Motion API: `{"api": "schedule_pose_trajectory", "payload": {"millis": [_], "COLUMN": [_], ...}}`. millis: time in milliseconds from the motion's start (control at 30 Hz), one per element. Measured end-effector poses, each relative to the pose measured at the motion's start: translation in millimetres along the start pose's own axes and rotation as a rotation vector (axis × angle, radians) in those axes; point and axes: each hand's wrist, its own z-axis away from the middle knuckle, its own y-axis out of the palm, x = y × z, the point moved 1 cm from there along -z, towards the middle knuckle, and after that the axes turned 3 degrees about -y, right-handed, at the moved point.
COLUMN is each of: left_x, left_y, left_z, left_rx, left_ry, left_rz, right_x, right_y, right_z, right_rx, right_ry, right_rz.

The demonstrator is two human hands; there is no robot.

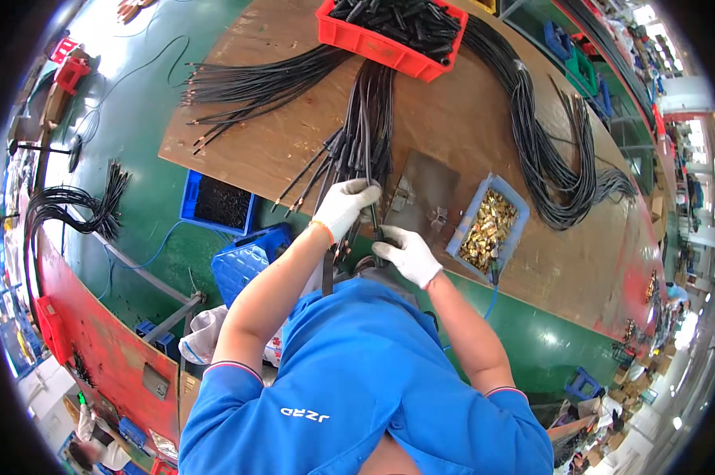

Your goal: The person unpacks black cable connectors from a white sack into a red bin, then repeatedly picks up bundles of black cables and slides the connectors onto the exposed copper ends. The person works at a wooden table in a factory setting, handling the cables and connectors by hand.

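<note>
A white glove covers my left hand (pixel 344 209), whose fingers are closed round a black cable (pixel 375 215) near the table's front edge. My right hand (pixel 410 255), also gloved, sits lower and to the right, thumb and fingers pinched on the same cable near its lower end. What exactly lies under those fingertips is partly hidden. Behind both hands a bundle of black cables (pixel 371 103) runs back across the table, several carrying thicker black sleeves. Other cable ends with bare copper tips hang over the edge beside my left wrist.
A red crate (pixel 377 58) of black sleeves stands at the back. Right of my hands sits a blue-grey bin (pixel 462 231) of brass-coloured fittings, beside a metal plate (pixel 430 186). More cables (pixel 532 150) curve along the right. Below the left edge is a blue bin (pixel 190 198).
</note>
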Motion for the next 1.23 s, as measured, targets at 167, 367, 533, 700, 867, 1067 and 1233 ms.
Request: {"api": "schedule_pose_trajectory", "payload": {"millis": [167, 367, 533, 700, 867, 1067, 1233], "left_x": [23.8, 49.2, 62.3, 131.8, 249.4, 389.5, 504.3], "left_y": [-6.2, -20.8, -55.3, -171.0, -259.7, -275.6, -316.3], "left_z": [2.5, 41.5, 47.0, 54.7, 32.4, -18.0, -36.1], "left_rx": [-0.069, 0.017, -0.308, -0.63, -0.374, 0.791, 0.729], "left_ry": [-0.005, -0.174, 0.151, -0.025, -0.351, -0.13, -0.275], "left_rz": [-0.268, 0.117, -0.655, -0.56, -1.279, -2.097, -2.104], "right_x": [1.6, 26.5, 1.3, -25.2, -108.1, -110.0, -105.9], "right_y": [12.6, 9.5, -9.1, -21.7, -14.0, 7.0, 11.5], "right_z": [-52.1, -151.8, -230.0, -195.1, -122.0, -116.9, -129.3], "right_rx": [-0.037, -0.178, -0.438, -0.679, -0.549, -0.501, -0.554], "right_ry": [0.035, 0.062, -0.007, 0.052, 0.205, 0.253, 0.264], "right_rz": [-0.093, -0.105, -0.282, -0.078, 0.438, 0.724, 0.863]}}
